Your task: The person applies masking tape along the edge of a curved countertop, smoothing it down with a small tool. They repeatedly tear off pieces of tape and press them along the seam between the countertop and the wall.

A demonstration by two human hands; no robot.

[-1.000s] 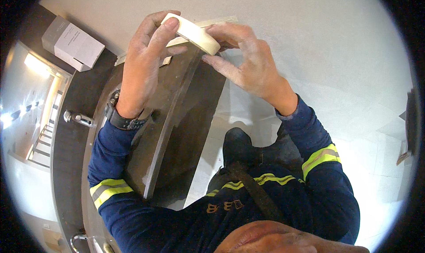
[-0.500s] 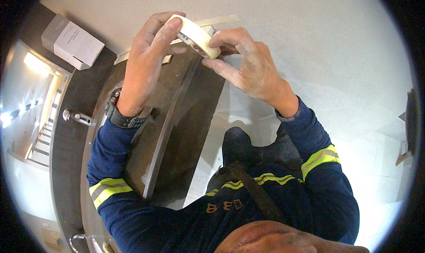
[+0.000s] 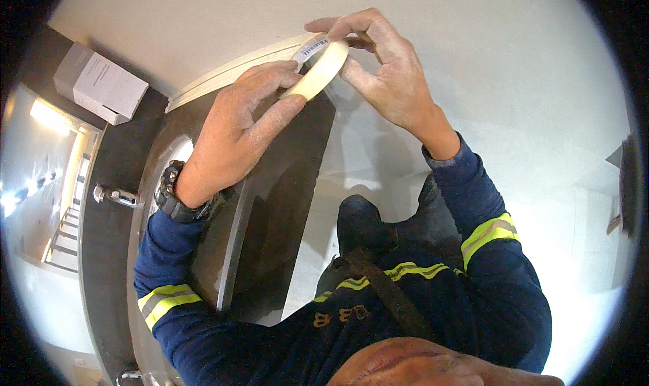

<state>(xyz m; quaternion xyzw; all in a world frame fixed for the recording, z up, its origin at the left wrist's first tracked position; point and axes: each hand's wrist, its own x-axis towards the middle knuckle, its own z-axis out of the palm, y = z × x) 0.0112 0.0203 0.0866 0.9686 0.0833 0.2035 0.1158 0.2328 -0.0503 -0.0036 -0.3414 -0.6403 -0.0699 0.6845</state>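
The tape roll is a cream-coloured ring of masking tape with a pale inner core that bears small print. It is seen almost edge-on and is held up against the top of a dark door frame, where a strip of the same tape runs along the pale trim.

The left hand is clamped on the lower end of the roll, fingers curled over its outer face. The right hand pinches the upper end between thumb and fingertips. A black watch sits on the left wrist. Both sleeves are dark blue with yellow reflective bands.

The wall behind is plain off-white. At left are a dark door with a metal handle, a grey box mounted above it, and a lit stairway beyond.
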